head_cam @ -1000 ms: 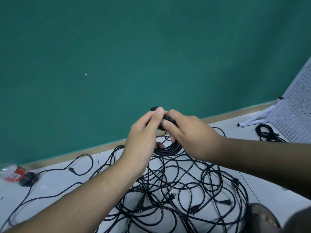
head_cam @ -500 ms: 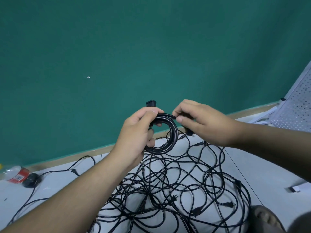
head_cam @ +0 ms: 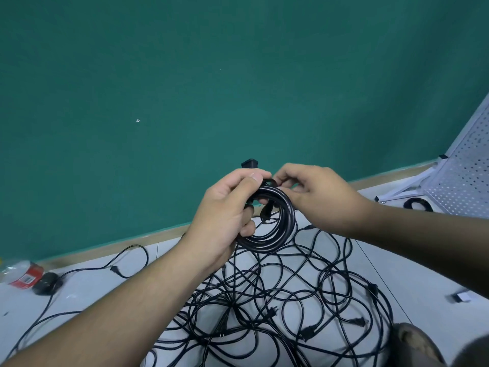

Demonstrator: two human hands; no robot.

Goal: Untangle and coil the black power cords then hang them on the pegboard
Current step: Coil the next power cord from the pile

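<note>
L grip (head_cam: 222,215) curled round coiled black cord (head_cam: 280,234), R grip (head_cam: 317,197) pinching coil's top, held above tangled cords (head_cam: 291,300) on floor (head_cam: 412,295), pegboard (head_cam: 465,181) far R

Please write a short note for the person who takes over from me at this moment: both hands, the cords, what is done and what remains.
Left hand: grips the coiled cord, raised above the floor; a connector sticks out above the thumb.
Right hand: pinches the top of the same coil.
The tangled pile lies on the floor below the hands. The pegboard leans at far right; what looks like a second coil lies by its foot.
Done: one cord coiled in hand.
Left: hang the coils, untangle the pile.
</note>
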